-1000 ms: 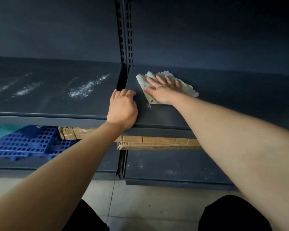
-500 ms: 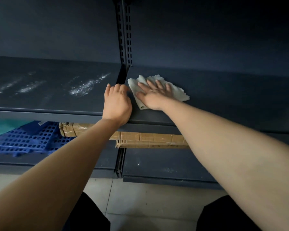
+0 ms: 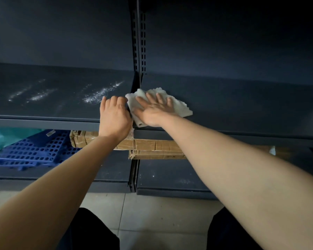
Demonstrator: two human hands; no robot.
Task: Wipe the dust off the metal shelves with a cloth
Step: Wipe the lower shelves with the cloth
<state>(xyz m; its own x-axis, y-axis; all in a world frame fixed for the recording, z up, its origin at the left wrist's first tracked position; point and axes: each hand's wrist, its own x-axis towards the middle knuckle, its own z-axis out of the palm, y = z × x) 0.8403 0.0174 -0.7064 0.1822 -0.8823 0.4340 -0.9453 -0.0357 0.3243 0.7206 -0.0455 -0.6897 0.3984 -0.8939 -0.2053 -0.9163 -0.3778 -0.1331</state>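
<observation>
My right hand lies flat on the cloth, fingers straight, at the left end of the right shelf. My left hand is just beside the cloth, fingers curled on the edge of the left shelf.

Dark metal shelves.
Dust streaks on left shelf, cloth on right shelf; blue panels, cardboard boxes on lower shelf.

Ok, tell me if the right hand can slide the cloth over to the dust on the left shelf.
Probably not directly: the left hand sits between cloth and dust, blocking the slide.
</observation>
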